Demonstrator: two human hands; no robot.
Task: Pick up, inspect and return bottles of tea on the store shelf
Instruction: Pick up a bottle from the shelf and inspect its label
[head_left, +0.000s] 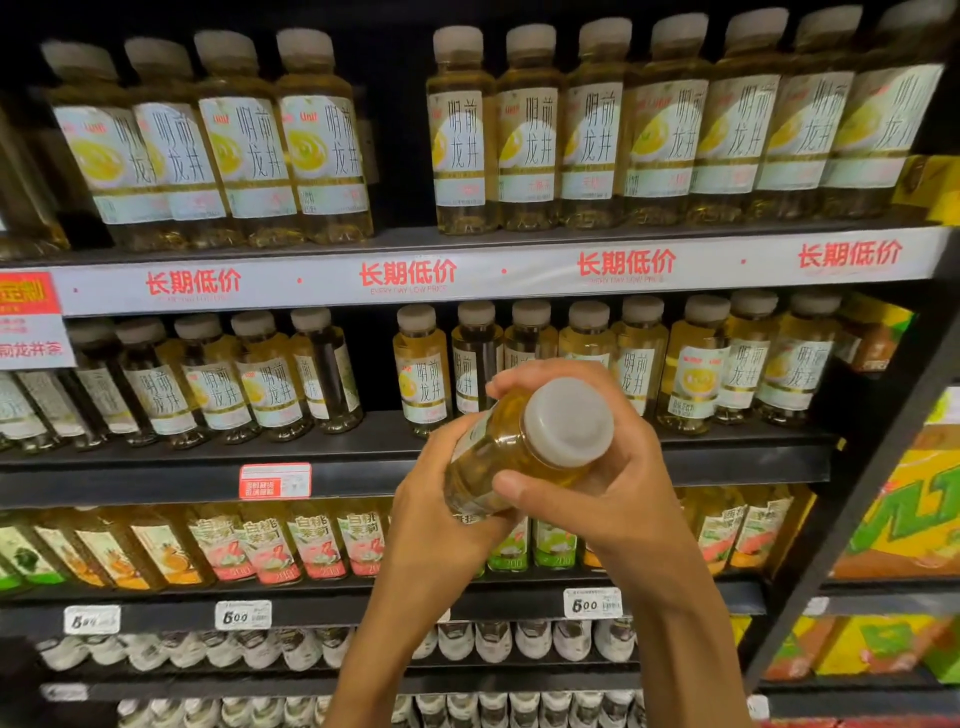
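Bottle (511, 452) between left hand (436, 514) and right hand (618, 467)

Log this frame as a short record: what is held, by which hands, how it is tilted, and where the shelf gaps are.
held: bottle of yellow tea, cap on
left hand: grips the lower body
right hand: grips the upper body, near the cap
tilt: lying over, cap toward the camera
gaps: top shelf, middle of the row; second shelf, left of centre
stage: inspecting, not returned

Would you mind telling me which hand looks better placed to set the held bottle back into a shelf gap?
Probably the left hand: it wraps the bottle body near its base, while the right hand only steadies the neck. The middle-shelf gap lies up-left.
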